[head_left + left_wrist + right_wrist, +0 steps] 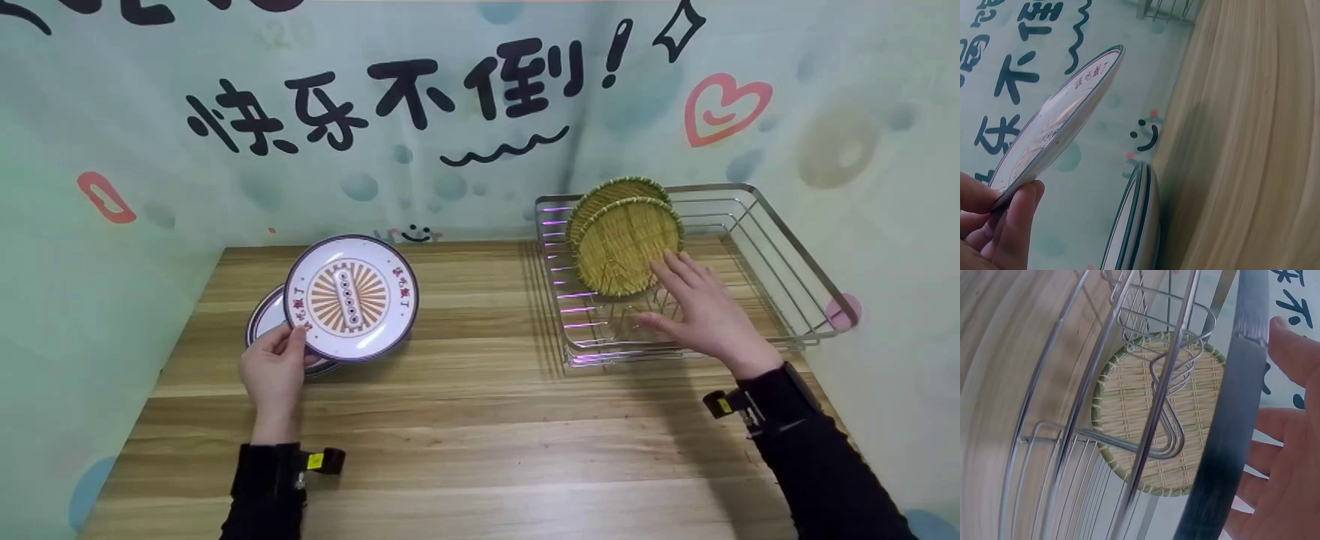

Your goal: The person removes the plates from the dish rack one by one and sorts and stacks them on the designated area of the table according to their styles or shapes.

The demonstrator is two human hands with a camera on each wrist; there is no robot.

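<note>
Left hand [274, 371] pinches a patterned plate [351, 298] up off the stack [264, 319], left-centre; right hand [701, 311] rests flat-fingered in the rack [795, 255] right. Looks mid-transfer; racking needs a free slot beside those woven trays [626, 244].

The left hand [274, 369] sits low on the left, its forearm in a dark sleeve running straight up from the bottom edge, with a small black-and-yellow clip at the wrist. Thumb and fingers [1013, 222] are curled into a pinch — thumb on top, fingers beneath — knuckles toward the body. The right hand [701, 307] reaches forward and inward from the lower right, its sleeved forearm angled up and to the left, with the same kind of clip at the wrist. Its fingers [1280, 467] are straight and slightly spread, palm facing down and to the left — nothing is curled or gripped. The two hands are well apart.
</note>
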